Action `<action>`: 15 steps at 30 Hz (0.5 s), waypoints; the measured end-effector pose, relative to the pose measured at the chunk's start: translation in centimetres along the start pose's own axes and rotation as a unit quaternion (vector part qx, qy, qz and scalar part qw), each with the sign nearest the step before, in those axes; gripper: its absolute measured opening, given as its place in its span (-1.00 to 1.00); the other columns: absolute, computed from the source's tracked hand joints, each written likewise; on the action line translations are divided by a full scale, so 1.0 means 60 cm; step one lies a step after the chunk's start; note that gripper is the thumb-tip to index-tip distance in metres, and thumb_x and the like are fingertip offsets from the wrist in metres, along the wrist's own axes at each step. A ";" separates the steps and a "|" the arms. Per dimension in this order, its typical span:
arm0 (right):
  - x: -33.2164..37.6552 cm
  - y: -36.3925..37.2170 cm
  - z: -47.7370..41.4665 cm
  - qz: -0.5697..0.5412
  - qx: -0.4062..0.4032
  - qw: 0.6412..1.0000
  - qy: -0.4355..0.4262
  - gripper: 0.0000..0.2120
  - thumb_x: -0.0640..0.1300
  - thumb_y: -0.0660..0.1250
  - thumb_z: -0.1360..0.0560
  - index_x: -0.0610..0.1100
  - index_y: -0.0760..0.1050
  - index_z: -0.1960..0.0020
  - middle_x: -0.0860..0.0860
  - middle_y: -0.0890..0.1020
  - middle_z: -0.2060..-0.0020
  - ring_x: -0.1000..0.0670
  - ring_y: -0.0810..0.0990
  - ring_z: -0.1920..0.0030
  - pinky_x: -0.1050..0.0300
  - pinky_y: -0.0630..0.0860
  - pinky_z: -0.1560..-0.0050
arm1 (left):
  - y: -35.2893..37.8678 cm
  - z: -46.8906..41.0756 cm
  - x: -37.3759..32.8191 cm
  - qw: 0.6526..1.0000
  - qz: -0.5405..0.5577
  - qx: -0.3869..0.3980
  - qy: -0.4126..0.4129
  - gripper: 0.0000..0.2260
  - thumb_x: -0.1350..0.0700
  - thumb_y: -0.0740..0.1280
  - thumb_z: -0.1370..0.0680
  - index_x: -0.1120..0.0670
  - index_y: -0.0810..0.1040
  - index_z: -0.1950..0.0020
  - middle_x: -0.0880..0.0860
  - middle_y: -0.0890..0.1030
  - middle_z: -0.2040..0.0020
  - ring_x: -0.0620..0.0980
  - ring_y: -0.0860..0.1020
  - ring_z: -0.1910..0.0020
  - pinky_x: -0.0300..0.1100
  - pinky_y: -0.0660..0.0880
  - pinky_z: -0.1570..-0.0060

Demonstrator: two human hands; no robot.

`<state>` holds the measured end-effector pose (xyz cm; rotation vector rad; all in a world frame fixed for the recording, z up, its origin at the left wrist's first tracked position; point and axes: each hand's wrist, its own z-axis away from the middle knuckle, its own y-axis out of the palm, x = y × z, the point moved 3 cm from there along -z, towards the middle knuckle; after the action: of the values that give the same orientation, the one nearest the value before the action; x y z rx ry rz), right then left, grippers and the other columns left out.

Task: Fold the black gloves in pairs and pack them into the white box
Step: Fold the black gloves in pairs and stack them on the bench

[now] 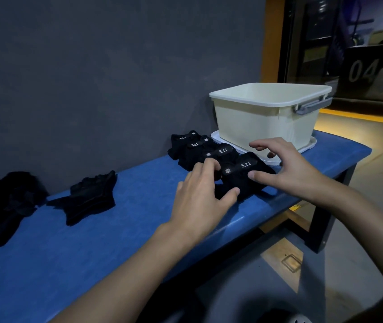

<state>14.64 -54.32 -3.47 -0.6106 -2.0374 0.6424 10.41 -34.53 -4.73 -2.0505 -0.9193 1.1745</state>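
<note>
The person is pressing both hands on the nearest folded pair (241,176) on the tabletop (92,241). The left hand (200,194) is lying on its near-left side with the thumb against the front, and the right hand (286,166) is touching its right side with spread fingers; neither grip is closed, both are released and only resting on the cloth. Just behind this grip three more pairs (200,148) are lying in a row, and the box (265,117) is standing right behind, on its lid (307,145). I think the fold may spring open if it is being lifted loosely. The front edge is close under the wrists, so a dragged pair could slide off. Left of the grip, there is free room before the loose gloves (90,197).
</note>
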 end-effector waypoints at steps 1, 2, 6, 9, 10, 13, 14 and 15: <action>0.015 0.004 -0.003 -0.002 -0.003 1.000 -0.012 -0.46 -0.07 0.52 -0.38 0.07 0.44 -0.32 0.07 0.48 -0.16 0.10 0.36 -0.17 0.51 0.24 -0.07 | -0.011 0.002 0.004 1.000 0.000 -0.002 -0.003 -0.62 -0.16 0.39 -0.51 -0.08 0.32 -0.19 -0.14 0.44 -0.11 -0.04 0.47 -0.13 0.02 0.43 -0.18; 0.030 0.010 -0.007 -0.006 -0.004 1.000 -0.026 -0.48 -0.08 0.51 -0.38 0.06 0.45 -0.30 0.07 0.49 -0.15 0.12 0.36 -0.16 0.51 0.24 -0.09 | -0.023 0.005 0.008 1.000 -0.001 -0.002 -0.007 -0.63 -0.16 0.38 -0.52 -0.08 0.32 -0.20 -0.14 0.45 -0.11 -0.03 0.48 -0.13 0.04 0.43 -0.18; 0.099 0.049 -0.024 -0.033 0.014 0.996 -0.086 -0.56 -0.10 0.50 -0.40 0.05 0.49 -0.25 0.14 0.51 -0.07 0.16 0.39 -0.15 0.48 0.25 -0.13 | -0.079 0.024 0.048 0.999 -0.024 -0.009 -0.022 -0.65 -0.17 0.35 -0.55 -0.07 0.35 -0.23 -0.16 0.44 -0.10 -0.08 0.46 -0.15 0.02 0.43 -0.21; 0.151 0.098 -0.041 -0.038 0.044 0.991 -0.119 -0.58 -0.05 0.48 -0.42 0.07 0.50 -0.25 0.14 0.53 -0.05 0.15 0.42 -0.14 0.37 0.32 -0.14 | -0.131 0.044 0.099 0.997 -0.057 -0.026 -0.046 -0.68 -0.17 0.35 -0.55 -0.06 0.39 -0.20 -0.15 0.46 -0.11 -0.10 0.46 -0.15 0.02 0.43 -0.22; 0.168 0.118 -0.047 -0.038 0.058 0.989 -0.130 -0.59 -0.04 0.48 -0.42 0.07 0.51 -0.24 0.14 0.54 -0.05 0.11 0.44 -0.14 0.33 0.35 -0.16 | -0.149 0.052 0.119 0.996 -0.067 -0.034 -0.057 -0.69 -0.16 0.36 -0.54 -0.05 0.41 -0.18 -0.15 0.47 -0.09 -0.09 0.47 -0.14 0.02 0.43 -0.21; 0.211 0.188 -0.064 -0.051 0.103 0.981 -0.154 -0.62 -0.04 0.48 -0.42 0.07 0.52 -0.21 0.15 0.55 -0.03 0.06 0.45 -0.12 0.19 0.39 -0.20 | -0.203 0.076 0.187 0.989 -0.098 -0.050 -0.100 -0.76 -0.12 0.37 -0.53 -0.04 0.45 -0.08 -0.13 0.51 -0.04 -0.04 0.49 -0.09 0.05 0.45 -0.16; 0.224 0.212 -0.069 -0.057 0.115 0.979 -0.159 -0.63 -0.05 0.47 -0.42 0.07 0.53 -0.21 0.15 0.56 -0.02 0.07 0.45 -0.10 0.17 0.39 -0.20 | -0.220 0.084 0.209 0.986 -0.112 -0.054 -0.111 -0.79 -0.10 0.37 -0.53 -0.04 0.47 -0.05 -0.11 0.52 -0.02 -0.02 0.50 -0.07 0.06 0.45 -0.14; 0.236 0.236 -0.073 -0.062 0.128 0.976 -0.163 -0.64 -0.05 0.47 -0.43 0.06 0.52 -0.21 0.15 0.56 -0.02 0.07 0.45 -0.09 0.19 0.38 -0.18 | -0.236 0.093 0.232 0.983 -0.126 -0.057 -0.123 -0.81 -0.08 0.37 -0.53 -0.03 0.48 -0.03 -0.09 0.53 0.00 0.00 0.50 -0.06 0.06 0.46 -0.13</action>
<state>14.02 -33.88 -2.04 -0.2347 -2.2236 0.9615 6.80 -14.30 -2.93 -1.8319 -1.3505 1.2765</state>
